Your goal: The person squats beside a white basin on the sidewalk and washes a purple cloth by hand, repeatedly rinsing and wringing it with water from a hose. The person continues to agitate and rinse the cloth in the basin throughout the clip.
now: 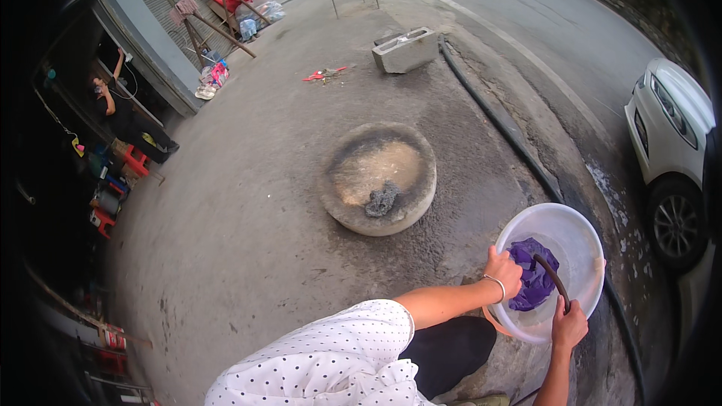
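My left hand (503,274), with a bangle at the wrist, is closed at the left rim of a white plastic basin (584,276); whether it grips the rim or the cloth cannot be told. Inside the basin lies a crumpled purple cloth or bag (531,282). My right hand (569,324) grips a dark brown hose (555,279) at the basin's near right side, and the hose's end points onto the purple material. Part of an orange rim or band (496,322) shows under the basin.
A round stone slab (423,180) bears a grey scouring clump (382,199). Beyond it stands a concrete block (403,56). A black pipe (507,138) runs along the ground at the right, beside a white car (671,124). A person (130,118) stands by a doorway at the left.
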Motion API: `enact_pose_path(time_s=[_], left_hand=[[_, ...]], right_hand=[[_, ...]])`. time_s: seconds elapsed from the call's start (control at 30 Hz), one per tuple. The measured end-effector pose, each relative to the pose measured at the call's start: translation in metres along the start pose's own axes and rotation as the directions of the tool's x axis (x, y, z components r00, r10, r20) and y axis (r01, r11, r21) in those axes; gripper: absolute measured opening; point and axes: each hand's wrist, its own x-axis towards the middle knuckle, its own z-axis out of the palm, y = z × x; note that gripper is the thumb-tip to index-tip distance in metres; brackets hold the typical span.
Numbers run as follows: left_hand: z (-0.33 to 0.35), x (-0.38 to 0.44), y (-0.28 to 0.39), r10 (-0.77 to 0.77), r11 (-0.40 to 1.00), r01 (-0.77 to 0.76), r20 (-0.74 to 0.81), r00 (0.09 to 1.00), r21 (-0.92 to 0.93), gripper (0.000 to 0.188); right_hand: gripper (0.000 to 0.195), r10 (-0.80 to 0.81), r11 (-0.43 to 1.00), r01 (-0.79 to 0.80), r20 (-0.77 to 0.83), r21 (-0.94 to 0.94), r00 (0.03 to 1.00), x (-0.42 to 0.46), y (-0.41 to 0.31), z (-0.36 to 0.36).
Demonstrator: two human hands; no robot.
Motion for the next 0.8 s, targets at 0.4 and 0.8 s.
enact_pose_path(time_s=[0.4,0.8], left_hand=[[-0.001,-0.001,0.0,0.01,1.0,-0.01,-0.008,1.0,0.017,0.022],[-0.002,-0.002,-0.001,0.019,1.0,-0.019,-0.042,0.999,0.006,0.022]], right_hand=[[0.045,-0.02,1.0,0.02,-0.047,-0.014,0.999,0.0,0.002,0.004],[0.045,-0.03,0.999,0.027,-0.061,-0.045,0.998,0.001,0.006,0.01]])
